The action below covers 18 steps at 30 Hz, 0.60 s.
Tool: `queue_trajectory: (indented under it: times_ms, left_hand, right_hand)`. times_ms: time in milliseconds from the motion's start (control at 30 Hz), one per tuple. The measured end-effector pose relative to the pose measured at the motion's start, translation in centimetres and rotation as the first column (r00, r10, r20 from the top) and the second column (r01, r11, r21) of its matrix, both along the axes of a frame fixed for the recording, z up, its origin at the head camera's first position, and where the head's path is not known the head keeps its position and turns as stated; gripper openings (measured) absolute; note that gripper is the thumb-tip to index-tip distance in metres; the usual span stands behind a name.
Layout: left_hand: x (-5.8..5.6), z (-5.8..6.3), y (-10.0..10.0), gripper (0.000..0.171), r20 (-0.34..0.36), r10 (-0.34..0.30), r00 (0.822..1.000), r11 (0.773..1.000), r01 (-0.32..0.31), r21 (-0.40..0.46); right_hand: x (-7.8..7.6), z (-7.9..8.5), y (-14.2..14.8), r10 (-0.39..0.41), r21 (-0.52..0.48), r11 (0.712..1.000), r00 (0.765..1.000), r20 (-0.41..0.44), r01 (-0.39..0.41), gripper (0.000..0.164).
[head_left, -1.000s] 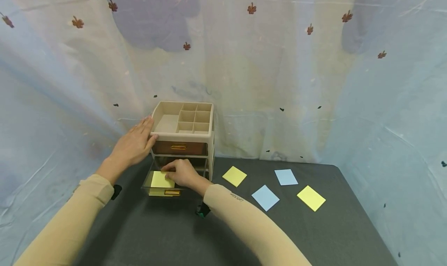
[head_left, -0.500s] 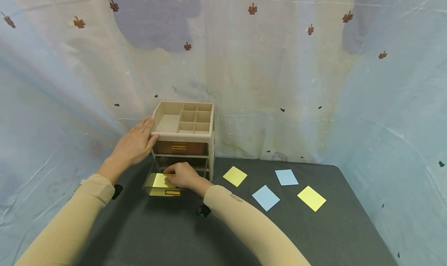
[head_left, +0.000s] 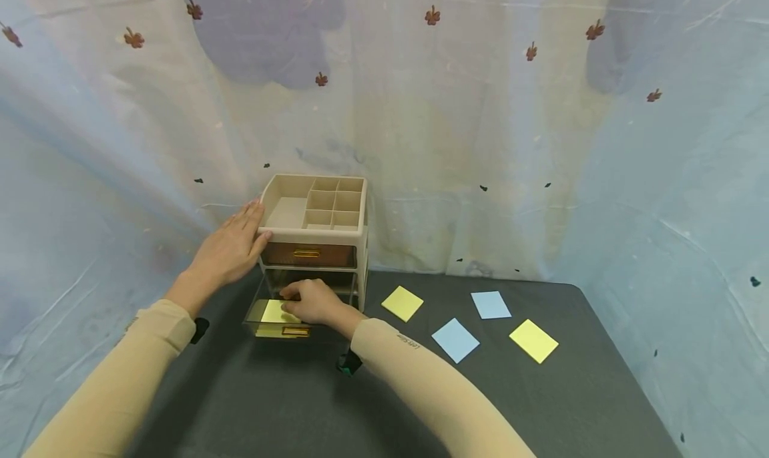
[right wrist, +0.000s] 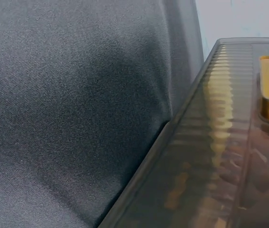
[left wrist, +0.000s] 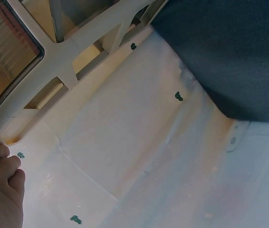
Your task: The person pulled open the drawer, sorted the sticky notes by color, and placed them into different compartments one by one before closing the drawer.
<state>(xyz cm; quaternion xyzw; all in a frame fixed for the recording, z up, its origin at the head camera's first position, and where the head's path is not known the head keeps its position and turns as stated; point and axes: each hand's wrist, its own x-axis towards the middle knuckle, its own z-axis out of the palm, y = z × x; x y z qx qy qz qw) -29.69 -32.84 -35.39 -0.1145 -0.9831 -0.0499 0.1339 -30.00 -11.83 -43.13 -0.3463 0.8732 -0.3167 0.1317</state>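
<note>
Square yellow paper note — pinched (head_left: 278, 311) at its edge by the right hand (head_left: 315, 302) — sits within the smoky see-through drawer (right wrist: 241, 109); the left hand (head_left: 228, 248), fingers together, seemingly steadies the beige plastic organizer (head_left: 315, 233).

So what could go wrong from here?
The yellow note under the right hand might crease or snag on the drawer wall, as the fingers reach in over its edge. Pressing on that pulled-out drawer could also tip the organizer forward, though the left hand against its side may steady it.
</note>
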Motion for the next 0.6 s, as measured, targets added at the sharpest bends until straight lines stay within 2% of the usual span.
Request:
queue_trajectory:
  times_ms: [167,400,600]
  left_hand:
    - [0.0,0.1,0.0,0.074,0.008,0.001,1.000,1.000,-0.001,0.002]
    - [0.1,0.1,0.1,0.074,0.013,0.000,1.000,1.000,0.000,0.004]
    - [0.0,0.0,0.1,0.075,0.000,0.002,1.000,1.000,-0.002,-0.002]
  right_hand:
    - [0.3,0.3,0.3,0.010,-0.030,0.999,1.000,0.006,-0.009,0.037]
    - [0.6,1.1,1.3,0.021,-0.103,0.994,0.998,-0.058,-0.027,0.034]
    - [1.3,1.6,2.5,0.014,-0.206,0.978,0.999,-0.035,-0.021,0.031]
